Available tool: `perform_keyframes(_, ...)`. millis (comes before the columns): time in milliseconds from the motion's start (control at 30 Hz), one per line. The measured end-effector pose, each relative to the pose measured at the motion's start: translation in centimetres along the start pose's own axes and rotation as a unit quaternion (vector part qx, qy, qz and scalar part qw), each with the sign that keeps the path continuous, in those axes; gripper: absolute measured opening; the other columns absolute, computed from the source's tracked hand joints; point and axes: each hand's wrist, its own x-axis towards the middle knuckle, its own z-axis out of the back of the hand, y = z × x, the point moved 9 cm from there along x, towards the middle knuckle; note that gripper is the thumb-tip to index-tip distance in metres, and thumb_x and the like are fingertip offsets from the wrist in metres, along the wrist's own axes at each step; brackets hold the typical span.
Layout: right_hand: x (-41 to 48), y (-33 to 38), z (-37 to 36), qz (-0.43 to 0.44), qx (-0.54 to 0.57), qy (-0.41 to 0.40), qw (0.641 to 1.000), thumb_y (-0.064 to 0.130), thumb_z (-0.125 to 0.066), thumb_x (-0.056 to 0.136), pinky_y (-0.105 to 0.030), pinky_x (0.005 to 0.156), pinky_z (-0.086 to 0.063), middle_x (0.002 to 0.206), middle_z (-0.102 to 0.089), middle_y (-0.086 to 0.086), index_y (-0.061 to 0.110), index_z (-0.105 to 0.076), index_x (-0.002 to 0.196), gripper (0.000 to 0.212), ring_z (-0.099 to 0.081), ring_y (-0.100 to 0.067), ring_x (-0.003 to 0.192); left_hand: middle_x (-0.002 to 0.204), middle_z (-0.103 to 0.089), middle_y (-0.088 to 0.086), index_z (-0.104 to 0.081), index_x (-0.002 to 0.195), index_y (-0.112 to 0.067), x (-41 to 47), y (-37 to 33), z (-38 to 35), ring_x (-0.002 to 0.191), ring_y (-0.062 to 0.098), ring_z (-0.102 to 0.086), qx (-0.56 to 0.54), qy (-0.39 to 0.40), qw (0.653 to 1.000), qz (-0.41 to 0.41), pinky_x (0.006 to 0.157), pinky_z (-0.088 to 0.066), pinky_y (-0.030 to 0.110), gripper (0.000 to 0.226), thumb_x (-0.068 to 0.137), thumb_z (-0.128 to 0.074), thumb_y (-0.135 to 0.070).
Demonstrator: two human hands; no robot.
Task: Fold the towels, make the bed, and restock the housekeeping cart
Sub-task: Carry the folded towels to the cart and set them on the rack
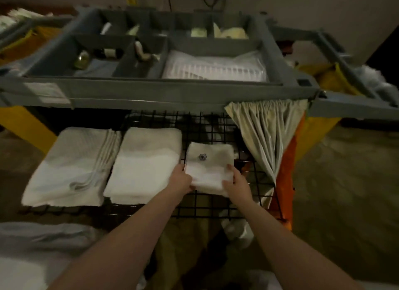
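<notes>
Bare left hand (181,178) and right hand (236,181), each clamped on a side of the small folded towel (210,164) between them.

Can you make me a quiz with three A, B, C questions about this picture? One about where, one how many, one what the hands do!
1. Where is the small folded white towel with the flower emblem? A) on the black wire shelf B) in a sink C) on a chair
2. How many white towel piles lie on that shelf? A) one B) three C) five
3. What are the left hand and right hand doing? A) waving B) holding the small towel C) clapping
Answers: A, wire grid shows around it. B, two large piles lie beside it. B, both grip its sides.
</notes>
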Motion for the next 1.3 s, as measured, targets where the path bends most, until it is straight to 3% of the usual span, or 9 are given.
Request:
perform_keyframes(200, -0.6, 0.1, 0.4, 0.003, 0.018, -0.054, 0.998, 0.008, -0.047, 0.095, -0.018, 0.081, -0.035, 0.138, -0.039, -0.002, 0.03, -0.051, 0.133, 0.043, -0.043, -0.012, 0.109, 0.119, -0.054, 0.001, -0.044, 0.131, -0.014, -0.4, 2.2, 0.3, 0.109, 0.028, -0.054, 0.163, -0.06, 0.984, -0.036, 0.092, -0.046, 0.033, 0.04, 0.092, -0.049, -0.01)
perform_keyframes(400, -3.9, -2.1, 0.0, -0.034, -0.092, -0.044, 0.994, 0.019, -0.046, 0.096, -0.033, 0.095, -0.042, 0.139, -0.039, -0.005, 0.03, -0.048, 0.135, 0.041, -0.043, -0.024, 0.121, 0.106, -0.053, 0.0, -0.046, 0.124, -0.011, -4.0, 1.7, 2.4, 0.09, 0.014, -0.049, 0.292, -0.031, 0.948, -0.125, 0.075, -0.041, 0.026, 0.027, 0.097, -0.048, -0.017)
perform_keyframes(533, -7.1, -1.1, 0.9, -0.009, -0.143, -0.154, 0.978, 0.023, -0.051, 0.094, -0.044, 0.103, -0.039, 0.136, -0.046, -0.006, 0.023, -0.054, 0.131, 0.037, -0.043, -0.025, 0.122, 0.081, -0.06, 0.001, -0.058, 0.088, -0.015, -6.2, 2.6, 5.7, 0.078, 0.019, -0.057, 0.342, 0.008, 0.928, -0.151, 0.065, -0.043, 0.027, 0.015, 0.097, -0.049, -0.024)
perform_keyframes(700, -12.9, 0.5, -3.4, -0.014, -0.06, -0.157, 0.986, 0.023, -0.053, 0.095, -0.028, 0.078, -0.049, 0.107, -0.061, 0.001, 0.022, -0.062, 0.109, 0.016, -0.059, -0.016, 0.095, 0.077, -0.066, 0.007, -0.066, 0.077, -0.012, -7.2, 5.8, 11.9, 0.078, 0.024, -0.063, 0.233, 0.018, 0.965, -0.118, 0.075, -0.05, 0.041, 0.029, 0.097, -0.05, -0.026)
perform_keyframes(800, -14.5, -0.6, -9.8, -0.086, 0.01, -0.054, 0.995, 0.028, -0.056, 0.095, -0.019, 0.06, -0.044, 0.094, -0.06, 0.006, 0.017, -0.057, 0.12, 0.028, -0.057, -0.008, 0.076, 0.073, -0.063, 0.002, -0.059, 0.07, -0.021, -7.8, 7.0, 15.5, 0.07, 0.015, -0.059, 0.272, 0.014, 0.949, -0.157, 0.063, -0.043, 0.024, 0.03, 0.098, -0.049, -0.025)
perform_keyframes(933, -14.2, -1.7, -14.8, -0.194, 0.178, -0.071, 0.962, 0.032, -0.053, 0.096, -0.037, 0.086, -0.053, 0.103, -0.054, 0.001, 0.016, -0.026, 0.148, 0.06, -0.058, -0.018, 0.088, 0.093, -0.062, 0.001, -0.059, 0.098, -0.021, -5.8, 10.4, 21.0, 0.091, 0.02, -0.06, 0.248, -0.021, 0.966, -0.07, 0.067, -0.042, 0.023, 0.011, 0.096, -0.051, -0.03)
perform_keyframes(1033, -12.4, -2.4, -16.9, -0.227, 0.245, -0.084, 0.939, 0.031, -0.047, 0.099, -0.044, 0.095, -0.049, 0.104, -0.056, -0.002, 0.013, -0.036, 0.144, 0.05, -0.057, -0.023, 0.098, 0.12, -0.055, 0.006, -0.049, 0.13, -0.014, -3.8, 13.4, 22.5, 0.105, 0.024, -0.054, 0.061, 0.006, 0.996, 0.067, 0.084, -0.045, 0.035, 0.036, 0.097, -0.05, -0.027)
perform_keyframes(1167, -11.5, -3.1, -15.8, -0.211, 0.193, -0.166, 0.944, 0.024, -0.052, 0.097, -0.046, 0.093, -0.049, 0.101, -0.066, -0.009, 0.007, -0.063, 0.115, 0.027, -0.062, -0.026, 0.097, 0.105, -0.058, 0.006, -0.053, 0.112, -0.014, -3.9, 13.3, 19.0, 0.088, 0.021, -0.058, -0.187, 0.068, 0.971, 0.132, 0.072, -0.048, 0.033, 0.016, 0.1, -0.045, -0.021)
perform_keyframes(1300, -12.1, -3.1, -14.9, -0.184, 0.235, -0.21, 0.931, 0.017, -0.06, 0.093, -0.034, 0.075, -0.051, 0.079, -0.067, -0.003, 0.011, -0.07, 0.092, 0.012, -0.061, -0.016, 0.076, 0.09, -0.065, 0.01, -0.063, 0.106, -0.002, -2.1, 13.9, 18.8, 0.083, 0.024, -0.062, -0.141, -0.031, 0.986, 0.086, 0.08, -0.052, 0.039, 0.02, 0.097, -0.052, -0.015)
